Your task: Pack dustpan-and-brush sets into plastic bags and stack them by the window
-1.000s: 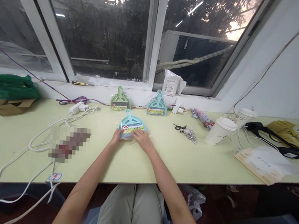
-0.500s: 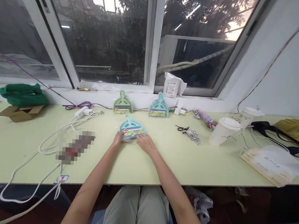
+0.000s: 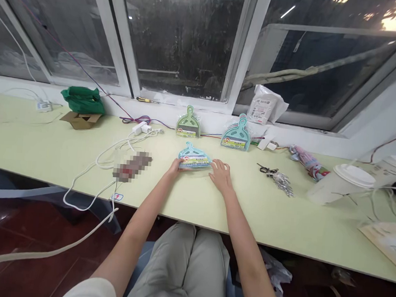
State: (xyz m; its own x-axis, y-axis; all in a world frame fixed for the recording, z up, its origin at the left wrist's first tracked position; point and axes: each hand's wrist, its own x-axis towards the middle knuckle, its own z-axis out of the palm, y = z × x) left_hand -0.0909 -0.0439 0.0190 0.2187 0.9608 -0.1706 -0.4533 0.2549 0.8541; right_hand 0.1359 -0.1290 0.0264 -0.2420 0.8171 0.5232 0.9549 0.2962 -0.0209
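Note:
A blue mini dustpan-and-brush set (image 3: 194, 159) in clear wrapping lies on the table before me, its handle pointing away toward the window. My left hand (image 3: 175, 167) grips its left corner, with the thumb on the near side. At the right corner is my right hand (image 3: 220, 174), palm down with fingers spread, its fingertips at the edge of the wrapping. Behind, a green dustpan set (image 3: 188, 124) leans upright against the sill wall. To the right of that stands a stack of similar sets with a turquoise dustpan (image 3: 236, 135) in front.
Left lie white cables (image 3: 97, 159), a pixelated object (image 3: 132, 166) and a green cloth bundle (image 3: 82, 99) on a cardboard box (image 3: 80, 120). Right are keys (image 3: 279, 180), a folded umbrella (image 3: 308, 162) and a lidded paper cup (image 3: 342, 183). A white packet (image 3: 266, 106) sits on the sill.
The view has swung left and down. My right hand has shifted from the front of the blue set to its right corner, fingers more spread. My left hand keeps its grip.

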